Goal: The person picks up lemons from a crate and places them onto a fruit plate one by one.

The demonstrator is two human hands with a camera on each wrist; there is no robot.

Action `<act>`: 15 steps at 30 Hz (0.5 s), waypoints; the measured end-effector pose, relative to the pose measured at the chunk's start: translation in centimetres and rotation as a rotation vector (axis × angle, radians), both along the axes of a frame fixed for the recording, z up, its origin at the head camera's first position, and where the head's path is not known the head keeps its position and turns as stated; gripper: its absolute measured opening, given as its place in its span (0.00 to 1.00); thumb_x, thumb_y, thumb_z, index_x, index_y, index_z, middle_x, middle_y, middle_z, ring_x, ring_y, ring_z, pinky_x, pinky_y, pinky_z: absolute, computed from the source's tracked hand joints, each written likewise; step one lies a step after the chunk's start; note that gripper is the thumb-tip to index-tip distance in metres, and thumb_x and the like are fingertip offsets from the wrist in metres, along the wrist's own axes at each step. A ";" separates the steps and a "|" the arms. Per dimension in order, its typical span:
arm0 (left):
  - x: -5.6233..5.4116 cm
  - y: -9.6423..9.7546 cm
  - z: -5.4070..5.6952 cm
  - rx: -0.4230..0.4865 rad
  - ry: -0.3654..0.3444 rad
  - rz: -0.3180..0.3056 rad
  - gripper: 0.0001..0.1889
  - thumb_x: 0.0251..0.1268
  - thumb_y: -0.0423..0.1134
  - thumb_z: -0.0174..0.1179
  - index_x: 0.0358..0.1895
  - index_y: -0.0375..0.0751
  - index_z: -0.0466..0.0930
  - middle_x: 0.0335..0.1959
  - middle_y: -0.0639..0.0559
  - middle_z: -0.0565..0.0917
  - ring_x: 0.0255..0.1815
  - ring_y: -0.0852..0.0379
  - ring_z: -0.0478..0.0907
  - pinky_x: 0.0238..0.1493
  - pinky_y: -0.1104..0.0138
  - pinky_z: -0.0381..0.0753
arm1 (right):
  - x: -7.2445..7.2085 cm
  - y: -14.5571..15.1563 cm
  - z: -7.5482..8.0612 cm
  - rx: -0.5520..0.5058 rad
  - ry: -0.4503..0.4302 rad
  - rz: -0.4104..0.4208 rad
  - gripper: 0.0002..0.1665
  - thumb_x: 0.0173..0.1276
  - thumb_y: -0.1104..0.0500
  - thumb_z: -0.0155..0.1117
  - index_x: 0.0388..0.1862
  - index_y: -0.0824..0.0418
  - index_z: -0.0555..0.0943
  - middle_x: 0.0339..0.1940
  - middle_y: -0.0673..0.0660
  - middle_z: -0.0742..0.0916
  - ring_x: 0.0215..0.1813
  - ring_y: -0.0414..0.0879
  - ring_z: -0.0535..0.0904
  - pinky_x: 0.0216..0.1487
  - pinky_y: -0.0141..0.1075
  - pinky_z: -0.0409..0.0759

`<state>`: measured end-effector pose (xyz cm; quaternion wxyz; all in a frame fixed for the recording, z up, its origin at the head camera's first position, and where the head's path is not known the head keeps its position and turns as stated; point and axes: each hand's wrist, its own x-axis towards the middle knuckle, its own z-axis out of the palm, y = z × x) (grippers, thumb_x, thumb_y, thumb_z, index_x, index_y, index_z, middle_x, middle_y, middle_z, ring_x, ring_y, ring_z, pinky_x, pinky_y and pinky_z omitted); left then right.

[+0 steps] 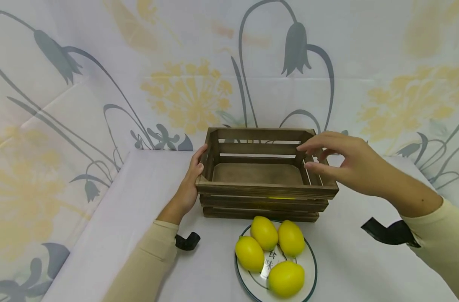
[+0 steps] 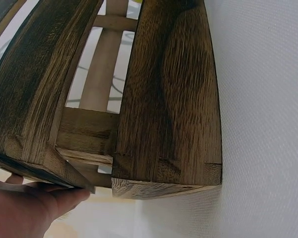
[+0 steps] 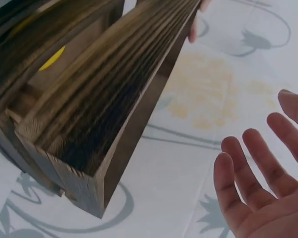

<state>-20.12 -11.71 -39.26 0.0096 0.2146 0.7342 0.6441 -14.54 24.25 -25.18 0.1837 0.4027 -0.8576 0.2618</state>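
Observation:
A dark brown slatted wooden crate (image 1: 267, 191) stands on the white cloth. My left hand (image 1: 189, 180) holds its left end, the thumb against the end slat; in the left wrist view that hand (image 2: 25, 203) is partly hidden by the crate. My right hand (image 1: 342, 161) hovers over the crate's right end, fingers loosely bent and apart. In the right wrist view the right hand (image 3: 265, 198) has its fingers spread with nothing between them, clear of the crate (image 3: 104, 94). Something yellow (image 1: 283, 198) shows through a gap in the front slats.
In front of the crate, a white plate (image 1: 257, 283) with a dark green rim carries several lemons (image 1: 286, 279). Behind the crate hangs a floral-patterned white cloth (image 1: 199, 96). Black straps (image 1: 389, 232) show at both wrists.

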 end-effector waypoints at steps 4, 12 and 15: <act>0.1 -0.3 0.1 -0.003 -0.004 0.005 0.29 0.80 0.52 0.28 0.81 0.60 0.43 0.82 0.61 0.42 0.83 0.57 0.33 0.79 0.44 0.33 | -1.2 -0.1 0.3 0.042 -0.048 -0.014 0.28 0.54 0.70 0.76 0.55 0.56 0.83 0.47 0.45 0.86 0.41 0.31 0.76 0.47 0.18 0.76; 0.1 -0.3 0.0 0.011 0.009 0.005 0.29 0.80 0.51 0.27 0.81 0.57 0.43 0.83 0.57 0.41 0.83 0.53 0.32 0.79 0.43 0.33 | -3.1 -0.5 0.9 0.124 -0.285 -0.110 0.22 0.64 0.61 0.72 0.58 0.52 0.82 0.44 0.43 0.86 0.42 0.33 0.79 0.47 0.26 0.78; 0.0 -0.3 -0.1 -0.002 0.013 0.005 0.29 0.80 0.52 0.27 0.81 0.59 0.43 0.83 0.59 0.42 0.83 0.55 0.33 0.79 0.44 0.33 | -3.8 -0.5 1.1 0.160 -0.379 -0.145 0.21 0.66 0.58 0.71 0.59 0.51 0.82 0.47 0.46 0.87 0.42 0.38 0.79 0.44 0.29 0.78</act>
